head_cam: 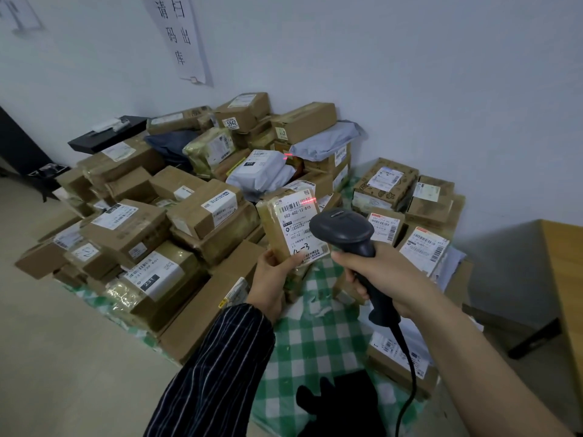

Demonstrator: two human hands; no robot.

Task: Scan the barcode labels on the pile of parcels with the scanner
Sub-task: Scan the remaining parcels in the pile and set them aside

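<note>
Now scanning a held parcel

Nearest, the right hand [383,274] is gripping the scanner [342,230]; the left hand [272,280] is holding a parcel [273,227] upright just beyond. The red beam [307,201] is clipping the barcode's edge on the label [301,227]; next, probably, centring it. The pile [189,200] is waiting behind.

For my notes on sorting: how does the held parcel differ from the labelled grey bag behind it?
The held parcel is tan and block-shaped; the grey bag is pale and crumpled. The held parcel is raised in the left hand; the grey bag lies on the pile. Both bear white labels.
</note>
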